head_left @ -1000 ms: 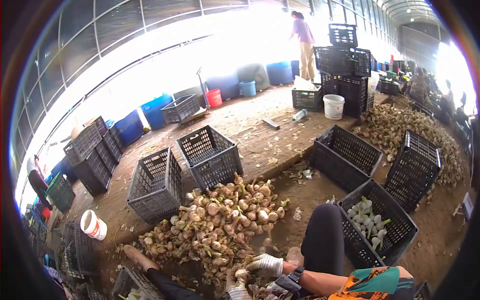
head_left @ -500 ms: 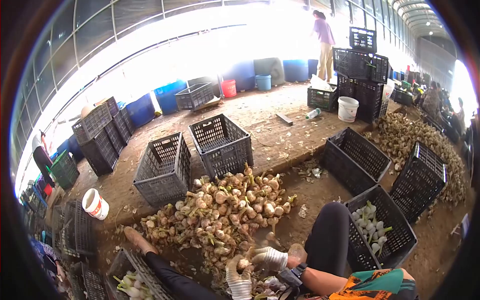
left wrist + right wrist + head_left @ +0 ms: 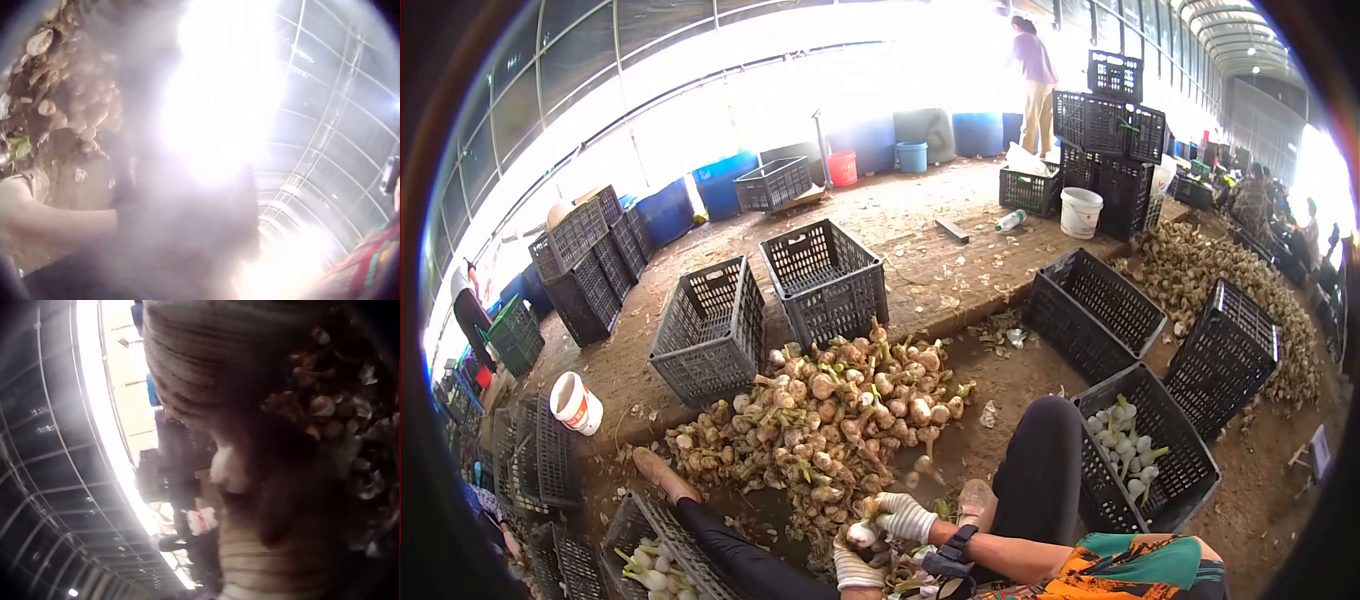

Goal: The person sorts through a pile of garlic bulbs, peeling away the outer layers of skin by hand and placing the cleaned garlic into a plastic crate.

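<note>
In the head view, my gloved left hand (image 3: 857,565) grips a garlic bulb (image 3: 861,534) at the bottom middle. Its white side shows. From the other side, my gloved right hand (image 3: 907,517) curls its fingers at the top of the same bulb. The right wrist view has the white bulb (image 3: 227,467) between the two striped gloves, dark and blurred. Just beyond the hands spreads a heap of unpeeled, brownish garlic (image 3: 830,400). Loose skins lie under the hands. Glare washes out the left wrist view, hiding the left hand there.
A black crate (image 3: 1200,480) with clean white bulbs stands right of my knee; another crate (image 3: 635,530) with white bulbs is at my left leg. Two crates (image 3: 710,335) stand behind the heap. A white bucket (image 3: 576,404) sits at left. A person (image 3: 1034,80) stands far back.
The bulb between my hands now shows a whiter side, and the right hand's fingers have come in over its top. The head view has shifted slightly.
</note>
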`<state>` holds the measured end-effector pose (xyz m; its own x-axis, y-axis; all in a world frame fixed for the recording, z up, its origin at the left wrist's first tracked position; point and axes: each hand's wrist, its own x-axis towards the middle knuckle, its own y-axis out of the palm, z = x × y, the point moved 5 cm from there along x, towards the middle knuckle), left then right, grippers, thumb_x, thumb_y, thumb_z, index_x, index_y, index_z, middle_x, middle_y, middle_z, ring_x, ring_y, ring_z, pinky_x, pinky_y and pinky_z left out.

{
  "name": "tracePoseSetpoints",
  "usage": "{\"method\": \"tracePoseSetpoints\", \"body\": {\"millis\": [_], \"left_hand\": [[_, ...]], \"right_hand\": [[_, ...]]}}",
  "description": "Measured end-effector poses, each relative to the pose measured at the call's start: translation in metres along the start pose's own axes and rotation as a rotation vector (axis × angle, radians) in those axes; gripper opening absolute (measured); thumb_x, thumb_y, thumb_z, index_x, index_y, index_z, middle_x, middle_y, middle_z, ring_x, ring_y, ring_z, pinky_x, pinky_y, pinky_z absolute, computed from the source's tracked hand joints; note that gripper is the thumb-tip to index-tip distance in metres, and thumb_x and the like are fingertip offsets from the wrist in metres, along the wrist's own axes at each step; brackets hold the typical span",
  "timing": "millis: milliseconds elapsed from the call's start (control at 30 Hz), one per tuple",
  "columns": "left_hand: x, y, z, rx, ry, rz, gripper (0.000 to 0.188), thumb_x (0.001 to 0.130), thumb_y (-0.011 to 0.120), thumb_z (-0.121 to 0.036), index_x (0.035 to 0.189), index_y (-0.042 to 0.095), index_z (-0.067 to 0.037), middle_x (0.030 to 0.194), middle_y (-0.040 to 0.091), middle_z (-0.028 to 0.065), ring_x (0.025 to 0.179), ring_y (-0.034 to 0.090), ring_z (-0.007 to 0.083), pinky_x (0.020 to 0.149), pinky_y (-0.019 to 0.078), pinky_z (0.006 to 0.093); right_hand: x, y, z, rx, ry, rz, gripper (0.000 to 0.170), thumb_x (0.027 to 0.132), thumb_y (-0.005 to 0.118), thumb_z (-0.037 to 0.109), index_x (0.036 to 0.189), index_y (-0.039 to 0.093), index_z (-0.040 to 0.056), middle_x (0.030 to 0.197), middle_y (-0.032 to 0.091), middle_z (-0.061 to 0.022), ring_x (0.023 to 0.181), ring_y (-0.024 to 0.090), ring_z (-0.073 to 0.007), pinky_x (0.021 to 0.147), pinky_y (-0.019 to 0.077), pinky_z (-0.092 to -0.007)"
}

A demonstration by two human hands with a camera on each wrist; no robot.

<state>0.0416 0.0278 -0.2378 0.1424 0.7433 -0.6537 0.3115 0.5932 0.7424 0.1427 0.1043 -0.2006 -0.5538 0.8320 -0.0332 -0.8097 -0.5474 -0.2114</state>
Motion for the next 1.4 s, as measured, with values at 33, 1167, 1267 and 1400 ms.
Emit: {"method": "tracePoseSetpoints", "body": {"millis": [33, 1167, 1267, 1400], "left_hand": [[-0.01, 0.007, -0.004, 0.048, -0.023, 0.004, 0.044, 0.083, 0.05, -0.055, 0.084, 0.058, -0.011, 0.065, 0.057, 0.0064, 0.048, 0.049, 0.0194, 0.033, 0.0302, 0.0271], [-0.041, 0.026, -0.03, 0.017, 0.388, 0.245, 0.031, 0.09, 0.059, -0.032, 0.099, 0.061, -0.003, 0.098, 0.064, 0.0145, 0.089, 0.063, 0.0246, 0.07, 0.0587, 0.0373], [-0.03, 0.002, -0.037, 0.044, 0.452, 0.141, 0.036, 0.09, 0.059, -0.034, 0.107, 0.061, -0.002, 0.1, 0.064, 0.0131, 0.093, 0.063, 0.0247, 0.073, 0.0584, 0.038], [-0.031, -0.007, -0.041, 0.041, 0.447, 0.054, 0.033, 0.09, 0.06, -0.032, 0.107, 0.061, -0.004, 0.098, 0.065, 0.0102, 0.09, 0.063, 0.0213, 0.076, 0.0569, 0.0363]], "right_hand": [[-0.002, -0.001, 0.002, 0.124, 0.115, 0.046, 0.021, 0.081, 0.063, 0.008, 0.101, 0.067, 0.0036, 0.094, 0.068, -0.0015, 0.084, 0.06, -0.0113, 0.073, 0.0495, -0.0271], [0.017, -0.028, -0.053, -0.149, 0.382, 0.108, 0.021, 0.074, 0.062, 0.016, 0.086, 0.065, -0.0015, 0.071, 0.062, -0.0101, 0.058, 0.054, -0.0144, 0.055, 0.0476, -0.0322], [-0.001, -0.002, -0.058, -0.707, 0.267, 0.353, 0.036, 0.078, 0.057, 0.022, 0.108, 0.062, 0.0019, 0.094, 0.064, -0.0233, 0.091, 0.061, -0.0366, 0.08, 0.0485, -0.0404], [-0.005, -0.001, -0.002, 0.123, 0.346, 0.186, 0.05, 0.079, 0.06, 0.008, 0.127, 0.05, 0.0024, 0.108, 0.062, -0.0104, 0.098, 0.058, -0.0186, 0.087, 0.0466, -0.0308]]}}
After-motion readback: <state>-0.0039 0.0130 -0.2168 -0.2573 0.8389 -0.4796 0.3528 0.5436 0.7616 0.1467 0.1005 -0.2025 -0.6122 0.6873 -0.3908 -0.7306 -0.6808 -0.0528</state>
